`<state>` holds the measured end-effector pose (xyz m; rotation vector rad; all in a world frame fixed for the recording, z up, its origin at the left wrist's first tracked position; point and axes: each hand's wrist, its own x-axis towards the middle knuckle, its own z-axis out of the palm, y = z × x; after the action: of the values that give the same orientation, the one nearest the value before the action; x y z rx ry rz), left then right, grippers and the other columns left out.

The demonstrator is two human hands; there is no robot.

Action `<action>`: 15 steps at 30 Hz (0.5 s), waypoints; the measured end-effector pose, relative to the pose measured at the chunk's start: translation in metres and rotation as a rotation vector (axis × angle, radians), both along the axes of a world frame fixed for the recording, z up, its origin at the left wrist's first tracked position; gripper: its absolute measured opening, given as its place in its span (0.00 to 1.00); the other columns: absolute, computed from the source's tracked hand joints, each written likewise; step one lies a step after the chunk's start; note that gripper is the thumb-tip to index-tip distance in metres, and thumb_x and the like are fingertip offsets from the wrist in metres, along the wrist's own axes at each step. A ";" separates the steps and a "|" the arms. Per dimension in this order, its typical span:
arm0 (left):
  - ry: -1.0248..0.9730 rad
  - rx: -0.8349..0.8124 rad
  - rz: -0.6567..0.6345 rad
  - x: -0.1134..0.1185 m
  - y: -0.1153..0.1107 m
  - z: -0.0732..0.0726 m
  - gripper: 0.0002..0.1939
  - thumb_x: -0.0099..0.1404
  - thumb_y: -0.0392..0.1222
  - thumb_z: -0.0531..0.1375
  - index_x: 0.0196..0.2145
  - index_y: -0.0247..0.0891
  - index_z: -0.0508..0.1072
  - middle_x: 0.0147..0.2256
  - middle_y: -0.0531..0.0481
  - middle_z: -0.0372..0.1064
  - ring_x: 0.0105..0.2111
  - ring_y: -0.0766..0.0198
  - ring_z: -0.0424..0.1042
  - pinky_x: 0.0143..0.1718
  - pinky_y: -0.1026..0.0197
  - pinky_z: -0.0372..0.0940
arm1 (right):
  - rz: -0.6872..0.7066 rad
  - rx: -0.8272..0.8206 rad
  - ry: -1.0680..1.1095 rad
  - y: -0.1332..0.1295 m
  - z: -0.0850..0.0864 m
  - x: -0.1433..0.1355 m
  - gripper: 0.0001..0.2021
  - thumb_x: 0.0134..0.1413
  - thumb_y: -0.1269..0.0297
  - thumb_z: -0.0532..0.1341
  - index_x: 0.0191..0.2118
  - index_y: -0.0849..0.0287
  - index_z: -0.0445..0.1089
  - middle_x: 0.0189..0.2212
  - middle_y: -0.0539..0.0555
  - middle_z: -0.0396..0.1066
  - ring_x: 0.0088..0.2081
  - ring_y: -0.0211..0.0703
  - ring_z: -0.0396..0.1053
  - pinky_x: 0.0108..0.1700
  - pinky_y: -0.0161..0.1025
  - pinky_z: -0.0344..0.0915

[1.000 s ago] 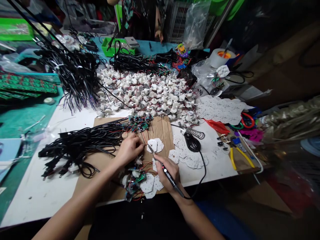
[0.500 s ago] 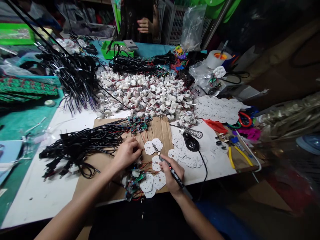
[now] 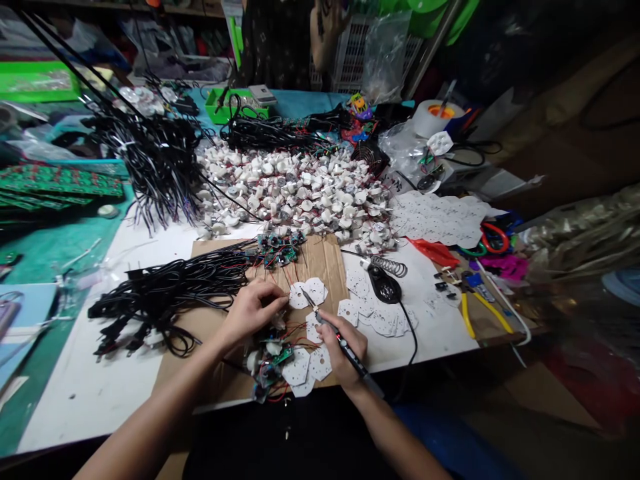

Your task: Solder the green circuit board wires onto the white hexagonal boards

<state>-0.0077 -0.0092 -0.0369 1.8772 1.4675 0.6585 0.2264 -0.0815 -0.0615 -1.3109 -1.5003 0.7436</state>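
My right hand [image 3: 345, 343] grips a soldering iron [image 3: 356, 363] like a pen, its tip over a white, many-sided circuit board [image 3: 297, 302]. At the left edge of that board, the thumb and fingertips of my left hand [image 3: 254, 312] are pinched together; what lies between them is too small to make out. A second white board [image 3: 316, 289] touches the first on its right. Thin red wires run from green circuit boards [image 3: 277, 248] towards the white ones. More white boards [image 3: 296, 367] and a green board [image 3: 283, 355] with red wires lie close to my body.
Cardboard [image 3: 327, 260] covers the work spot. Bundled black cables [image 3: 175, 287] lie left, a heap of white parts [image 3: 295, 187] behind. On the right are a soldering iron stand [image 3: 384, 283], stacked white boards [image 3: 435, 217] and yellow-handled pliers [image 3: 467, 317]. A person [image 3: 277, 43] stands across the table.
The soldering iron's tip has shifted slightly left on the white board. My left hand stays pinched by the board's edge. The person opposite has raised a hand.
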 end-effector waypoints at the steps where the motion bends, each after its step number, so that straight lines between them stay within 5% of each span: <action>1: 0.047 -0.024 0.004 0.001 0.001 0.000 0.13 0.69 0.49 0.60 0.32 0.41 0.79 0.32 0.50 0.79 0.36 0.60 0.75 0.41 0.60 0.66 | 0.006 -0.003 0.003 0.000 -0.001 0.000 0.13 0.69 0.63 0.58 0.51 0.55 0.79 0.35 0.54 0.84 0.34 0.45 0.83 0.39 0.39 0.80; 8: 0.334 -0.237 0.107 0.017 0.011 0.008 0.11 0.69 0.45 0.59 0.33 0.41 0.78 0.33 0.50 0.80 0.34 0.59 0.77 0.35 0.62 0.60 | 0.007 -0.027 0.012 0.001 -0.001 -0.002 0.13 0.68 0.63 0.60 0.51 0.54 0.80 0.37 0.54 0.84 0.35 0.45 0.83 0.38 0.38 0.80; 15: 0.398 -0.236 0.158 0.024 0.012 0.011 0.09 0.68 0.39 0.59 0.35 0.38 0.79 0.33 0.48 0.80 0.36 0.59 0.78 0.36 0.63 0.60 | 0.077 -0.038 0.006 0.001 -0.002 -0.006 0.13 0.68 0.63 0.60 0.51 0.54 0.80 0.37 0.55 0.84 0.35 0.46 0.83 0.37 0.38 0.81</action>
<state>0.0167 0.0032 -0.0262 1.7857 1.8686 0.1694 0.2200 -0.0803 -0.0634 -1.2839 -1.5457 0.8288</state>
